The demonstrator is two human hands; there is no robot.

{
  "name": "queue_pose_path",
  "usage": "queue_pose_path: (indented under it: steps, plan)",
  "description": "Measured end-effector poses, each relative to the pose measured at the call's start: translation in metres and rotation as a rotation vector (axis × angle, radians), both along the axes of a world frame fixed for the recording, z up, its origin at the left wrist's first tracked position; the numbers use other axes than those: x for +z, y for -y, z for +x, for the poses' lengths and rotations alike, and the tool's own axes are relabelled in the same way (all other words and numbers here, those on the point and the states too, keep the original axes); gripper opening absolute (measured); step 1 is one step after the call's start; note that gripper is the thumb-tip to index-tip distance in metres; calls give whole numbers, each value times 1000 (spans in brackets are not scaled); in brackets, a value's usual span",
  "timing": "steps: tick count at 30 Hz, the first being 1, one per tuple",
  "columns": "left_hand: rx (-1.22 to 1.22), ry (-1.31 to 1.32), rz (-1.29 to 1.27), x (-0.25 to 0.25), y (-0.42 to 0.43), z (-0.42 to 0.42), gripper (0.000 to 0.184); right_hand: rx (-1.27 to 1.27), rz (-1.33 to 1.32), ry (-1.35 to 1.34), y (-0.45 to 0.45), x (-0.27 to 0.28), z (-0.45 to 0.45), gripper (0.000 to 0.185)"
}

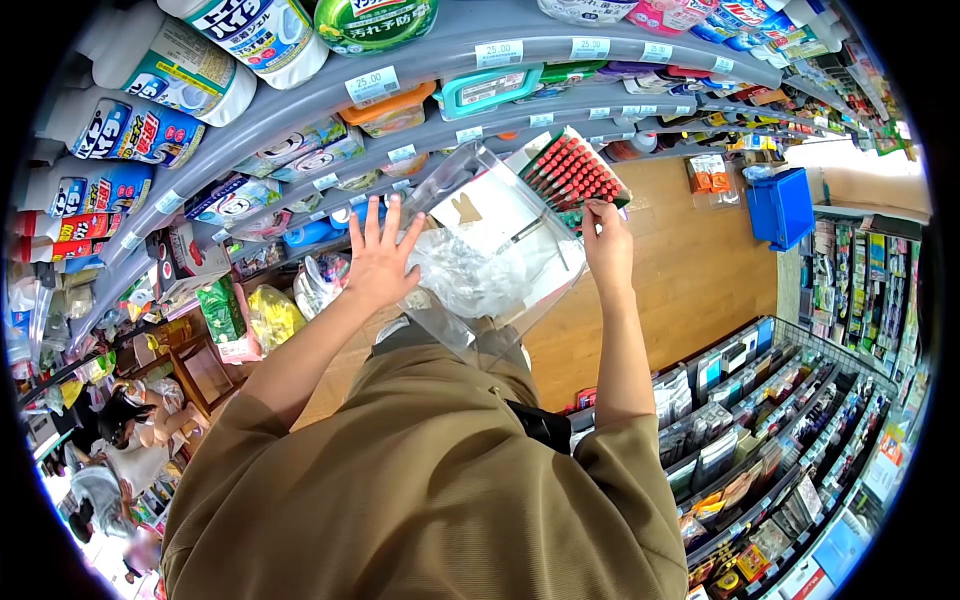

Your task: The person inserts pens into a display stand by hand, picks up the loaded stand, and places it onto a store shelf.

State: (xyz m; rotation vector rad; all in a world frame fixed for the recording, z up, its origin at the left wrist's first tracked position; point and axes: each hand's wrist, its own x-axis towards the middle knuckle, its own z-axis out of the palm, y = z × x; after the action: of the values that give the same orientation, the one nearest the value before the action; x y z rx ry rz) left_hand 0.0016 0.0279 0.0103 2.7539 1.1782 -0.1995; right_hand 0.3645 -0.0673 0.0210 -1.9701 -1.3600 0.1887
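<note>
A clear plastic bin [570, 283] is in front of my body, with a crumpled clear plastic bag [465, 272] and white sheets inside. My left hand [378, 258] is spread flat, fingers apart, at the bin's left edge. At the bin's far right end sits a dark green box of red-tipped sticks [573, 172] in tight rows; their exact kind is too small to tell. My right hand [608, 245] is closed in a pinch at the near corner of this box. What its fingertips hold is hidden.
Grey shelves [440, 55] with bottles and tubs curve across the front and left. A blue bin [780, 208] stands on the wooden floor [690, 265] at right. Racks of packaged goods [760, 430] are at lower right. Other people [125, 450] are at far left.
</note>
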Motion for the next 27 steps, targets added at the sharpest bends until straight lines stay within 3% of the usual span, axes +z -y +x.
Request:
queue_pose_path:
  steps: [27]
  plan:
    - [-1, -33, -22, 5, -1, 1, 94, -13, -24, 83, 8, 3, 3, 13]
